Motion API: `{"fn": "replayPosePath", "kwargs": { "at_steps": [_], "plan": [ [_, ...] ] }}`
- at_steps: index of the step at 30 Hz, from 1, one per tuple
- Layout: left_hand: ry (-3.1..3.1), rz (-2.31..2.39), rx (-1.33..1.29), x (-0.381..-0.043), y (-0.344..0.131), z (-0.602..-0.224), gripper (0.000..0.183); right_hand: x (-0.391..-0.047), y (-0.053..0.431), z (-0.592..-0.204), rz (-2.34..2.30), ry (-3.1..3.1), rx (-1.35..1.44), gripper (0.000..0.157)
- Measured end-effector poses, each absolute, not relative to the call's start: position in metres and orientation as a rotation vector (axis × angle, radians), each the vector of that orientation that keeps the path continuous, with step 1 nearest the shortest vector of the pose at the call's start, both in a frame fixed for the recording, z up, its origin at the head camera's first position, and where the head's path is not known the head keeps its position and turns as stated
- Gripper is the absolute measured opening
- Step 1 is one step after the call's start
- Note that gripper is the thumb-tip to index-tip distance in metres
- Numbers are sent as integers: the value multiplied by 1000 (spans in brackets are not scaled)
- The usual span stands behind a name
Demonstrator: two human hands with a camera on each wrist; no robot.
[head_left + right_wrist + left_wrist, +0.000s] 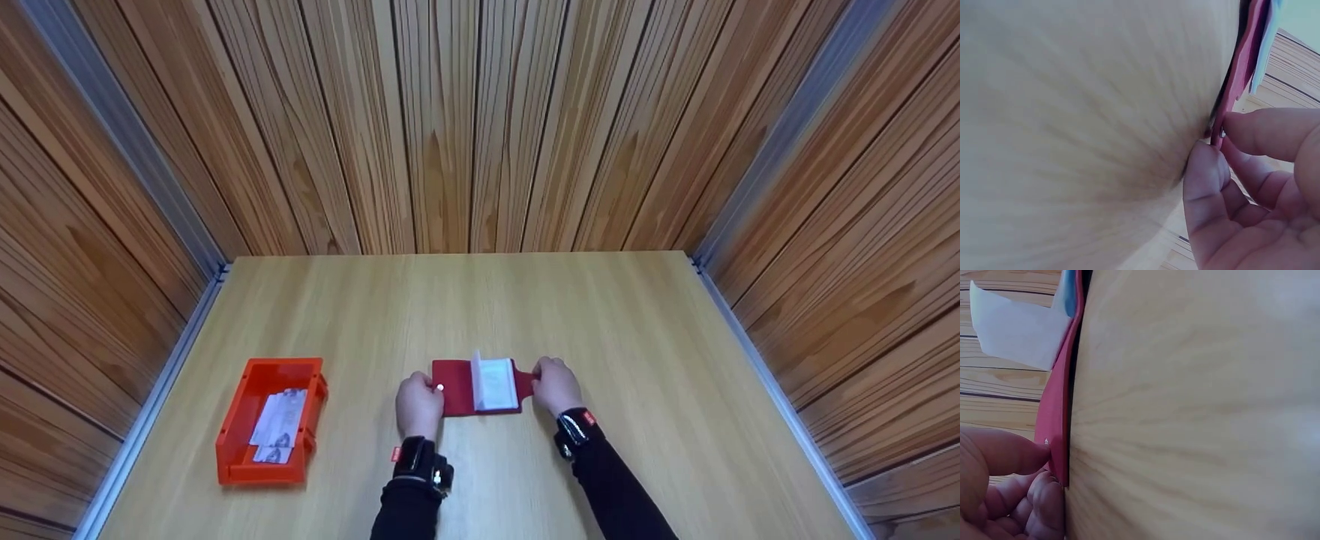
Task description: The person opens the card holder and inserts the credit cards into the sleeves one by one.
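Observation:
A red card holder [454, 386] lies opened out flat, with clear plastic sleeves [496, 384] in its middle and one sleeve standing upright. At its left edge, my left hand [419, 406] pinches the cover between thumb and fingers, beside a small metal snap [1046, 441]. My right hand [557, 385] pinches the narrow closing tab on the right side; a metal stud [1222, 134] shows by the thumb in the right wrist view. The upright sleeve [1016, 326] also appears whitish in the left wrist view.
An orange bin [262, 474] stands on the left of the wooden table [600, 300], holding several pale printed paper slips [279, 418]. Wood-panelled walls [442, 135] with metal edge strips enclose the table at the back and both sides.

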State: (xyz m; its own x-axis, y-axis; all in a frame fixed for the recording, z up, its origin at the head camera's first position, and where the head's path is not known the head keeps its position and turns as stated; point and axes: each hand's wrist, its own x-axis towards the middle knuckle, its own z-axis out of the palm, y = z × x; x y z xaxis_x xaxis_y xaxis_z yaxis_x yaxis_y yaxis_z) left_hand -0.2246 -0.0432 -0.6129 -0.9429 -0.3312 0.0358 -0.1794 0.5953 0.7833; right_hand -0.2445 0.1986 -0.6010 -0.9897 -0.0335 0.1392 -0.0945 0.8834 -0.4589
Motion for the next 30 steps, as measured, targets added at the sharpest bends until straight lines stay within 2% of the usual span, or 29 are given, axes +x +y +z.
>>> {"fn": "replayPosePath", "kwargs": {
  "at_steps": [14,23,30],
  "plan": [
    [-2623,-1282,436,-224,-46,-617,11,-238,180,-582,633,-2826,129,15],
    [-2646,-1301,459,-225,-48,-616,11,-235,160,-575,760,-2722,415,10],
    [-2638,-1330,470,-224,-48,-615,12,-229,140,-576,836,-2813,575,14]
  ]
}}
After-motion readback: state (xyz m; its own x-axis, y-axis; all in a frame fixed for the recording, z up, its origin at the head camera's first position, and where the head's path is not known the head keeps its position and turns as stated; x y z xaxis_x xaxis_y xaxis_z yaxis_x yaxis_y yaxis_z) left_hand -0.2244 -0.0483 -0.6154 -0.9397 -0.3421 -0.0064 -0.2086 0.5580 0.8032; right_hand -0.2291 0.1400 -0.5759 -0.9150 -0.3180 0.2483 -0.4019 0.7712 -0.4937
